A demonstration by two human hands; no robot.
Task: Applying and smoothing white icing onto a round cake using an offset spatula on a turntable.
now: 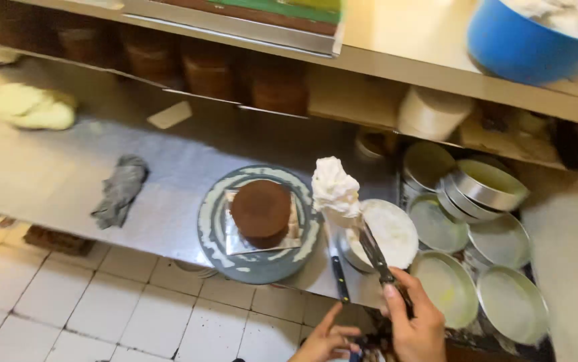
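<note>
My right hand (415, 320) is closed around the dark handle of a palette knife (369, 245), whose blade carries a big dollop of white cream (334, 188) held above the steel counter (54, 167). At nine o'clock from the cream, a small round chocolate cake (261, 211) sits on a square board on a grey turntable (257, 265) smeared with cream. Just beneath the knife stands a white tub of cream (391, 234), and a second dark-handled knife (338, 271) lies beside it at its seven o'clock. My left hand (326, 340) hangs low at the counter edge, fingers loosely spread, gripping nothing. At three o'clock from the tub are several empty round metal cake tins (497, 241), some stacked. At twelve o'clock, under the shelf, is a white roll (432, 110); on top of the shelf, a blue bowl (524, 43) holds something white. A crumpled grey cloth (120, 189) lies at nine o'clock from the turntable.
</note>
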